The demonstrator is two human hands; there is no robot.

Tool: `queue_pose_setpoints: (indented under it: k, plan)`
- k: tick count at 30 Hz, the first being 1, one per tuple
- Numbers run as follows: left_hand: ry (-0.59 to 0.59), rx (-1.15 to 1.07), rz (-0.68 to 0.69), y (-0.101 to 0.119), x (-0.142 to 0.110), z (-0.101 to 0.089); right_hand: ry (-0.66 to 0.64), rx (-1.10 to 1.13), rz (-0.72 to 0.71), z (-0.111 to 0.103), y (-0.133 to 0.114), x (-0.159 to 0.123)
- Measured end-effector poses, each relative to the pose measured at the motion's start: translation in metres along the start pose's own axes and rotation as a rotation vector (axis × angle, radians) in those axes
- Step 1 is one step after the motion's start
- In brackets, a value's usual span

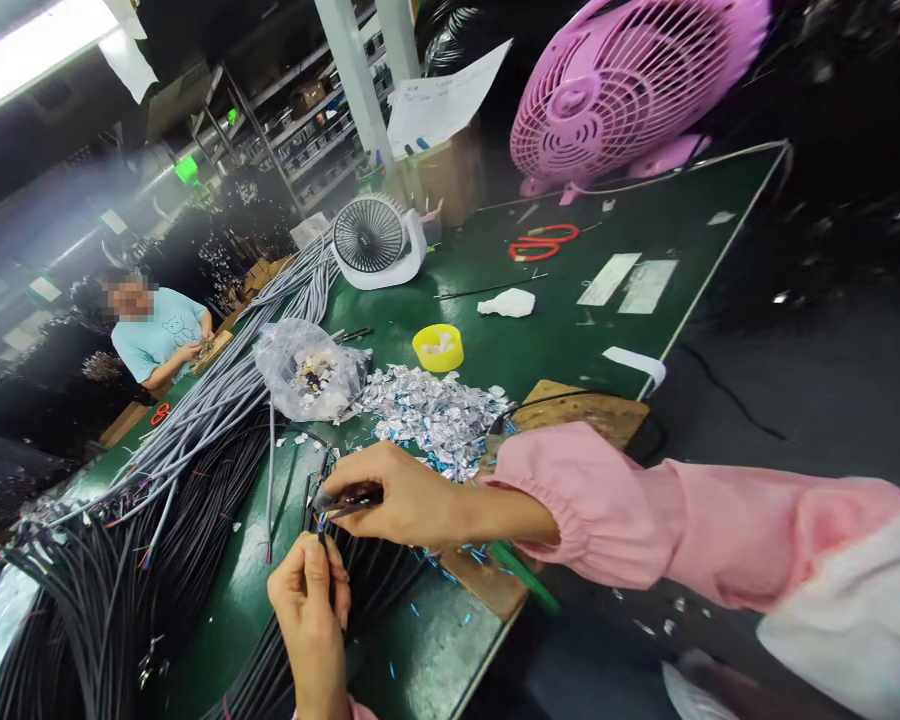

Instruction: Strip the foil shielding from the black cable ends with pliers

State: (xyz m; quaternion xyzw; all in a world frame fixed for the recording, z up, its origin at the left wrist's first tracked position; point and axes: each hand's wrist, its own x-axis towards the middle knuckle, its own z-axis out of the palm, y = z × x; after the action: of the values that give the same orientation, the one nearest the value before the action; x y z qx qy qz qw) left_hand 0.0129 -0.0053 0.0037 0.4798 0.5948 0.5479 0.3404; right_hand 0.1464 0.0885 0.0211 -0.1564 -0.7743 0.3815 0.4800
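Observation:
My left hand (307, 595) is closed, its thumb and fingers pinching a black cable (322, 535) near the end, where thin coloured wires stick out. Just above it, my right hand (405, 490) grips a small dark hand tool (354, 499) that looks like snips or pliers. The tool's tip is right at the bared wires; whether its jaws touch them I cannot make out. Beyond my right hand spreads a heap of silvery foil scraps (439, 415) mixed with blue bits. A clear plastic bag (311, 370) of small parts lies left of the heap.
Bundles of grey cables (225, 375) and black cables (105, 600) cover the left of the green table (472, 330). Farther back are a yellow ring-shaped container (438, 348), a white fan (375, 240), red-handled scissors (544, 243) and a pink fan (630, 95). A person (161, 330) works across the table.

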Motion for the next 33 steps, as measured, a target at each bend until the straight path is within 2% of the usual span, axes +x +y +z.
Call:
queue_pose_setpoints:
  k: [8,14,24,33]
  plan:
    - [-0.002,0.013,-0.001,0.0015,0.0003,0.0007,-0.061,0.001,-0.051,-0.0008,0.0024,-0.0013]
    - [0.041,0.054,0.033,0.0026,-0.0003,0.0030,-0.072,0.057,0.010,0.0000,0.0010,-0.0014]
    - [0.108,0.132,0.089,0.0063,-0.0035,0.0066,-0.054,0.024,0.014,-0.0006,0.0000,-0.0024]
    - [0.120,0.154,0.108,0.0044,-0.0034,0.0090,-0.080,-0.089,-0.060,0.0017,0.0010,-0.0042]
